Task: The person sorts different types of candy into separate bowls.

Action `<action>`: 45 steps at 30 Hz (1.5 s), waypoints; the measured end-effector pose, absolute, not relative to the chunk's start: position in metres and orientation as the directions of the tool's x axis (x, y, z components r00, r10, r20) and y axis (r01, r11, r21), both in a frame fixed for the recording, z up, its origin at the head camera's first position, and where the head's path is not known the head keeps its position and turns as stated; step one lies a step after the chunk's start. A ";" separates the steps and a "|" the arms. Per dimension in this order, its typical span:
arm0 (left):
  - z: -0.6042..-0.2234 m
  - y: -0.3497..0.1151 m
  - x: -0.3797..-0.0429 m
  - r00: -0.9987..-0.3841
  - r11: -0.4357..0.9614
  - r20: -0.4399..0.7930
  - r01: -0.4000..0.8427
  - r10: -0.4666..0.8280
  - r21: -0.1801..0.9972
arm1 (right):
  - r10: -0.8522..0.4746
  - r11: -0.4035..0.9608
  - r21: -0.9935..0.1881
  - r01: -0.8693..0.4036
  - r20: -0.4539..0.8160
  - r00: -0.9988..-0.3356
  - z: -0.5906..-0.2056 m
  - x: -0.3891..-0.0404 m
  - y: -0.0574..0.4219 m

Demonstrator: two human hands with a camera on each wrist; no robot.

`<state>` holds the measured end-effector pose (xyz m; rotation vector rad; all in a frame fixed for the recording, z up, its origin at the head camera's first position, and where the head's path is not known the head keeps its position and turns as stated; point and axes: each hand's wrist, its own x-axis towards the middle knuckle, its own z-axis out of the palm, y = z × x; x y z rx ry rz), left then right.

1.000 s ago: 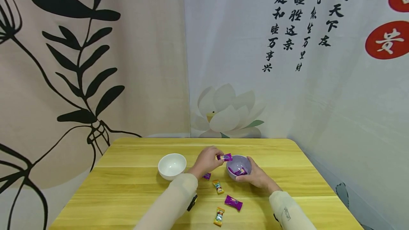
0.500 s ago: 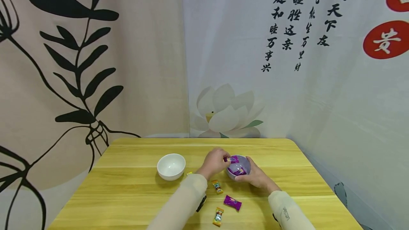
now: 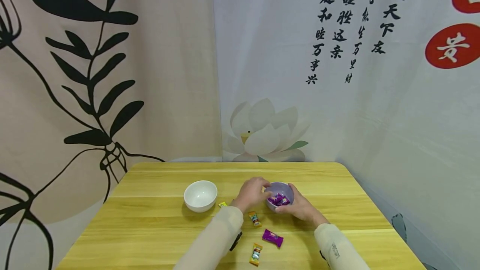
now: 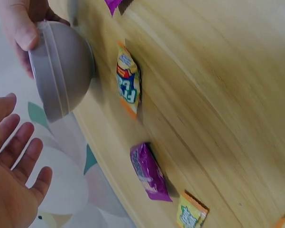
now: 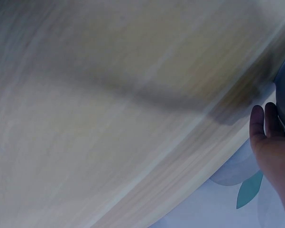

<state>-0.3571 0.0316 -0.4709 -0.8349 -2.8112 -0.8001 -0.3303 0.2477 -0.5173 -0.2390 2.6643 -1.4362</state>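
Note:
My right hand (image 3: 301, 206) grips the light purple bowl (image 3: 280, 187) by its right side, thumb near the front rim. Inside lie purple-wrapped candies (image 3: 280, 200). At the bowl's left rim is my left hand (image 3: 251, 195); the left wrist view shows its fingers (image 4: 20, 145) spread and loosely bent, with nothing held. In that view the bowl (image 4: 68, 66) tips toward the left hand. On the table in front lie a yellow-orange candy (image 3: 255, 219), a purple candy (image 3: 272, 238) and another yellow candy (image 3: 256, 255).
A white bowl (image 3: 200, 196) stands to the left on the wooden table (image 3: 150, 220). Beside it a yellow candy (image 3: 223, 204) is partly hidden by the left arm. Printed curtains (image 3: 180, 74) hang behind the table's far edge.
My left hand moved right to the bowl and let go of a purple candy, which now lies inside with the others. The right hand keeps its grip on the bowl.

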 end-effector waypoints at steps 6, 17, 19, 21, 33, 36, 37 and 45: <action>-0.468 0.020 -0.357 -0.831 0.714 0.274 0.555 0.483 0.427 | -0.174 0.557 -0.827 -0.075 -0.028 -0.984 -0.517 -0.329 0.247; -0.466 -0.005 -0.356 -0.835 0.699 0.278 0.550 0.476 0.457 | -0.145 0.580 -0.813 -0.045 -0.048 -0.988 -0.515 -0.328 0.246; -0.466 -0.009 -0.354 -0.839 0.696 0.270 0.543 0.473 0.469 | -0.145 0.579 -0.814 -0.046 -0.047 -0.988 -0.515 -0.329 0.246; -0.468 -0.012 -0.353 -0.842 0.693 0.262 0.537 0.471 0.480 | -0.147 0.578 -0.814 -0.049 -0.045 -0.988 -0.516 -0.330 0.246; -0.476 -0.030 -0.337 -0.833 0.661 0.229 0.542 0.504 0.518 | -0.142 0.582 -0.812 -0.042 -0.050 -0.989 -0.516 -0.330 0.247; -0.478 -0.031 -0.333 -0.837 0.650 0.203 0.527 0.508 0.548 | -0.141 0.583 -0.812 -0.040 -0.053 -0.989 -0.517 -0.330 0.247; -0.480 -0.032 -0.331 -0.835 0.642 0.200 0.528 0.513 0.556 | -0.140 0.582 -0.812 -0.038 -0.055 -0.989 -0.517 -0.330 0.247; -0.493 -0.025 -0.314 -0.785 0.594 0.209 0.588 0.583 0.550 | -0.152 0.571 -0.820 -0.046 -0.050 -0.987 -0.518 -0.330 0.247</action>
